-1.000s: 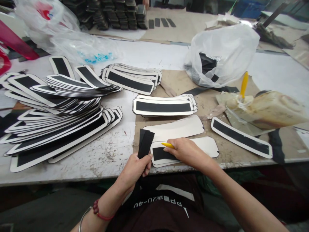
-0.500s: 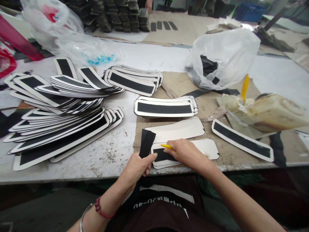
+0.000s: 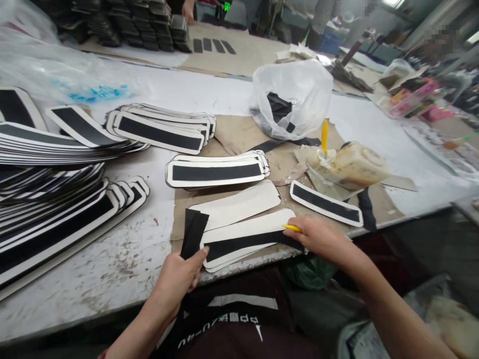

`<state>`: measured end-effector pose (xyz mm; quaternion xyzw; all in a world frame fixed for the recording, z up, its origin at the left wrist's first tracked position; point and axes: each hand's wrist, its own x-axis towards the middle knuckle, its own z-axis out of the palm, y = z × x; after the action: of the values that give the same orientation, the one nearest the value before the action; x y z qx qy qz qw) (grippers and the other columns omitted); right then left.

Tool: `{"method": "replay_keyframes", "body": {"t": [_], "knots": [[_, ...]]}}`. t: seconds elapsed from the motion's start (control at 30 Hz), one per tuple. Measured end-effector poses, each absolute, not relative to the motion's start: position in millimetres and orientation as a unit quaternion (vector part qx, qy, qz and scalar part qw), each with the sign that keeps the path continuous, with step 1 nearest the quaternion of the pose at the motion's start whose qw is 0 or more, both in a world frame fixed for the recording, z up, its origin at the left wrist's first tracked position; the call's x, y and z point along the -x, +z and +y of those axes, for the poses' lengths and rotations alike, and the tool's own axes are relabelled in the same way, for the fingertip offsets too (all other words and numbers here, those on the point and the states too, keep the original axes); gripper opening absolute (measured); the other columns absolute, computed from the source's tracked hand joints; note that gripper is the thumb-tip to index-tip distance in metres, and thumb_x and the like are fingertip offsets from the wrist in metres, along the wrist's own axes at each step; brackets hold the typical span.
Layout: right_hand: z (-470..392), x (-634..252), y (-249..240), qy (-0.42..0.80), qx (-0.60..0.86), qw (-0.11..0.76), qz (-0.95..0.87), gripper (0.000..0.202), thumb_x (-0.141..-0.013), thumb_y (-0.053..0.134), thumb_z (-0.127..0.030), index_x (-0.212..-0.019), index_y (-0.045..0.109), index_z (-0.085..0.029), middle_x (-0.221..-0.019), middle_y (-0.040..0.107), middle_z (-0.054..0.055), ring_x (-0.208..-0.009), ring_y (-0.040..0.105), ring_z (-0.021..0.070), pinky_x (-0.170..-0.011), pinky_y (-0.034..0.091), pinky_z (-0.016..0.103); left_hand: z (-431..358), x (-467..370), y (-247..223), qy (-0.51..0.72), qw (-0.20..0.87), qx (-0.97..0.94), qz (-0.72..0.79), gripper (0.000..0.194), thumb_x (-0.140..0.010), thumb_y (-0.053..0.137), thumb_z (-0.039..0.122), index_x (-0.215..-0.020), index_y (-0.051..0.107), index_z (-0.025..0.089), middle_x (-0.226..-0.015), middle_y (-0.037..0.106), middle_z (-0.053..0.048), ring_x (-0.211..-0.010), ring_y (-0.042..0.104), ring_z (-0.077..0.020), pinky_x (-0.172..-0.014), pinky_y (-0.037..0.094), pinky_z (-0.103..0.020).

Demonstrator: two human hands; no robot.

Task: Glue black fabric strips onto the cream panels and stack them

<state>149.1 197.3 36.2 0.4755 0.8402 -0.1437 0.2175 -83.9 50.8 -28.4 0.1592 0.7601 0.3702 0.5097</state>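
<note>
fingers (image 3: 194, 259) of the left hand (image 3: 175, 279) pinched thin, limp black fabric strips (image 3: 192, 232) by their near ends, while the right hand (image 3: 318, 237), at three o'clock, gripped a yellow plastic tool (image 3: 292, 228) against the flat white card panel (image 3: 247, 234).

Black strips on cream-white cards

The card (image 3: 243, 234) is cream-white with a black strip (image 3: 247, 242); stacked cards (image 3: 215, 172) show black centres with white borders. The tool (image 3: 292, 228) is yellow, the bag (image 3: 299, 87) translucent white, the mat (image 3: 239, 132) brown.
</note>
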Motion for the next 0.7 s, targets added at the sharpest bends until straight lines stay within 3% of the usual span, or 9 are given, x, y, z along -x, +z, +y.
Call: {"method": "replay_keyframes", "body": {"t": [0.17, 0.37, 0.7], "knots": [[204, -157, 26, -0.128, -0.520, 0.160, 0.829, 0.026, -0.093, 0.039, -0.036, -0.091, 0.059, -0.020, -0.091, 0.066, 0.007, -0.084, 0.060, 0.0203, -0.069, 0.034, 0.026, 51, 84, -26, 0.350, 0.508, -0.197, 0.762, 0.052, -0.067, 0.057, 0.055, -0.033, 0.033, 0.023, -0.026, 0.031, 0.003, -0.031, 0.030, -0.0097, -0.040, 0.027, -0.025], [209, -145, 11, -0.078, -0.551, 0.167, 0.814, 0.029, -0.091, 0.043, -0.042, -0.090, 0.060, -0.019, -0.090, 0.066, 0.008, -0.086, 0.061, 0.0220, -0.067, 0.035, 0.027, 49, 86, -31, 0.319, 0.498, -0.201, 0.781, 0.058, -0.064, 0.058, 0.059, -0.027, 0.034, 0.022, -0.025, 0.031, 0.001, -0.031, 0.033, -0.0113, -0.041, 0.028, -0.026], [229, -153, -1, -0.151, -0.536, 0.173, 0.812, 0.031, -0.088, 0.048, -0.043, -0.094, 0.064, -0.017, -0.090, 0.067, 0.009, -0.087, 0.061, 0.0228, -0.068, 0.037, 0.027, 53, 85, -30, 0.303, 0.505, -0.187, 0.786, 0.054, -0.062, 0.059, 0.059, -0.030, 0.037, 0.021, -0.027, 0.036, 0.001, -0.031, 0.033, -0.0108, -0.041, 0.027, -0.025]]}}
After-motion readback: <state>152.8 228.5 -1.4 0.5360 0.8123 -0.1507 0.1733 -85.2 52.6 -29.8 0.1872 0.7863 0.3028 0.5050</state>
